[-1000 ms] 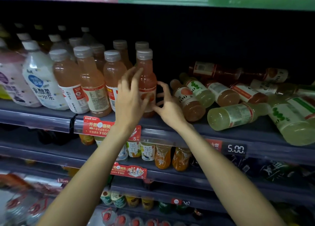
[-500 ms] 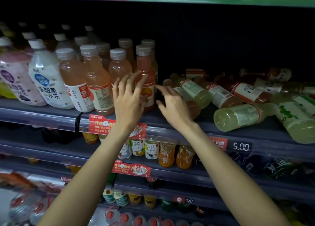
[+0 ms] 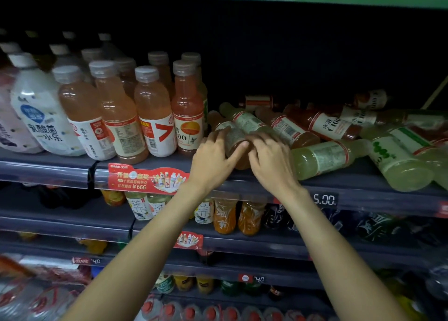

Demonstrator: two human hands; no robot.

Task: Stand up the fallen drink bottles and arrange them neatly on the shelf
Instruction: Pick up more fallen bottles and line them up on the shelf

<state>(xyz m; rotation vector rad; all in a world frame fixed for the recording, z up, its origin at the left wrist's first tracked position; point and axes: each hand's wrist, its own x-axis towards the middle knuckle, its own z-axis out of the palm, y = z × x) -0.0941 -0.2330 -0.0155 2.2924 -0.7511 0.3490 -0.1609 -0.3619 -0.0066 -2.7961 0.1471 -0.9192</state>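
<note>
An orange drink bottle (image 3: 231, 133) lies on its side on the dark shelf (image 3: 351, 182), neck pointing back-left. My left hand (image 3: 213, 162) and my right hand (image 3: 271, 160) both grip its lower body from the front. Just left of them stands the pink-orange bottle (image 3: 188, 117), upright at the end of a row of upright orange bottles (image 3: 116, 117). To the right, several bottles lie fallen in a heap: a pale green one (image 3: 324, 157), a red one (image 3: 324, 124), another green one (image 3: 400, 165).
White yoghurt-drink bottles (image 3: 38, 117) stand at the far left. A red promo tag (image 3: 148, 179) and a 5.00 price label (image 3: 324, 199) hang on the shelf edge. Lower shelves (image 3: 72, 219) hold more drinks. The space behind the fallen bottles is dark.
Both hands left the upright pink-orange bottle, moved right and down, and closed on the fallen orange bottle.
</note>
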